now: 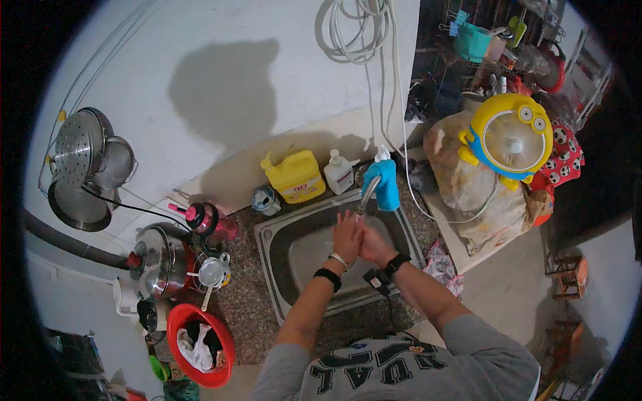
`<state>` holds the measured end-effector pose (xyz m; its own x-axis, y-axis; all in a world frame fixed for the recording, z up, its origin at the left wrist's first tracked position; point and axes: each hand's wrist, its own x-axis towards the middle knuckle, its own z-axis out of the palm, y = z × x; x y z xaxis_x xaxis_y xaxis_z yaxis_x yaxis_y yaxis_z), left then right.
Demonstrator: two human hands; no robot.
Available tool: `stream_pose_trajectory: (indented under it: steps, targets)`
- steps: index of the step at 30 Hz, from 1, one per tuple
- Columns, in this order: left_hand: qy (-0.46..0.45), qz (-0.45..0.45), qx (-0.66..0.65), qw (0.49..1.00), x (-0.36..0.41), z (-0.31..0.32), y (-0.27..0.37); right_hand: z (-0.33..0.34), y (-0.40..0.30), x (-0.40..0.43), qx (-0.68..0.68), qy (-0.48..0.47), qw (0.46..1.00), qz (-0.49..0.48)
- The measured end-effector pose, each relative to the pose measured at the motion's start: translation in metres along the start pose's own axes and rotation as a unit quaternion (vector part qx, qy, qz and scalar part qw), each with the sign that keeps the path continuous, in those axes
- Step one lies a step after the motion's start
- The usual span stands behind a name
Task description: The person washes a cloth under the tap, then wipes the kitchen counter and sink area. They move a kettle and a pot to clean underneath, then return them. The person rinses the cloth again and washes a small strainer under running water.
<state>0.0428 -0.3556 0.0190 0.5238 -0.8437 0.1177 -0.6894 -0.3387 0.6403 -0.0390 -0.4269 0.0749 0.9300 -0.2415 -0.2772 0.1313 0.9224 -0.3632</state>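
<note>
Under the curved metal tap (370, 193), my left hand (346, 243) and my right hand (375, 244) press against each other. The left fingers are stretched out and slightly apart. Most of the right fingers are hidden behind the left hand, and nothing shows held in either. Both hands are over a stainless steel sink (306, 255) set in a speckled stone counter (246, 290). Around the tap is a bright blue cover or bottle (387, 188); which one, I cannot tell. A white pump bottle (340, 173) and a yellow jug (296, 178) stand behind the sink.
At the left are a red basin (225, 346) with cloth items, a lidded steel pot (155, 270), a pink spray bottle (215, 225) and a small strainer (213, 273). A yellow-and-blue character fan (511, 140) sits right. A black device (375, 281) with a cord lies at the sink's front rim.
</note>
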Motion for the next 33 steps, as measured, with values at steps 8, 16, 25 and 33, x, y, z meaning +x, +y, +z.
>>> stream_pose_trajectory:
  steps: [8,16,25,33]
  targets:
    - [-0.041,0.169,-0.007,0.985,-0.015,-0.03,0.012,-0.035,-0.001,0.01,-0.08,0.035,0.995,0.047]
    - [-0.148,0.078,0.065,0.984,-0.002,-0.043,0.016,-0.034,0.006,0.006,-0.053,-0.004,0.997,0.06]
    - [-0.152,0.032,-0.07,0.985,0.019,-0.041,0.003,-0.022,0.001,0.002,-0.023,-0.005,0.998,0.057]
    - [0.051,-0.184,-0.353,0.916,0.021,0.009,0.024,-0.011,-0.007,0.004,-0.166,0.078,0.982,0.035]
